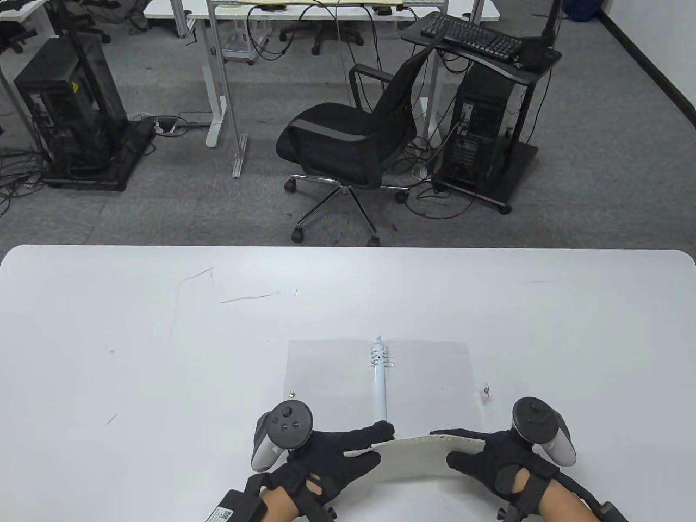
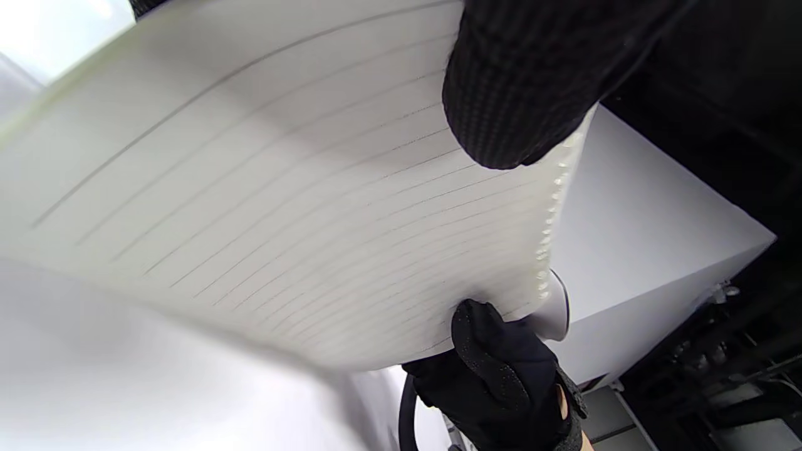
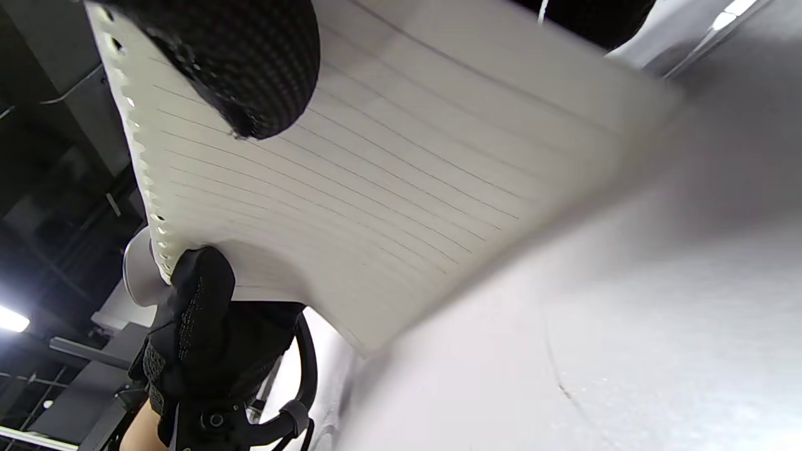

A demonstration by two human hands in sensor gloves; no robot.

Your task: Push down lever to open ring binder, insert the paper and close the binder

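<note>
An open ring binder [image 1: 331,370] with translucent covers lies flat on the white table [image 1: 136,353]. Its white spine [image 1: 381,389] carries rings [image 1: 380,356] near the far end. Both hands hold one lined, hole-punched sheet of paper [image 1: 418,454], bowed upward just in front of the binder's near edge. My left hand [image 1: 370,443] pinches its left end and my right hand [image 1: 462,451] pinches its right end. In the left wrist view the paper [image 2: 282,207] fills the frame under a gloved finger [image 2: 520,81]. The right wrist view shows the paper [image 3: 388,163] and a fingertip [image 3: 250,62].
A small white snap tab [image 1: 485,390] sits at the binder's right edge. Beyond the table's far edge stand an office chair [image 1: 348,136] and computer towers [image 1: 478,130] on the carpet. Faint scratches [image 1: 244,298] mark the tabletop.
</note>
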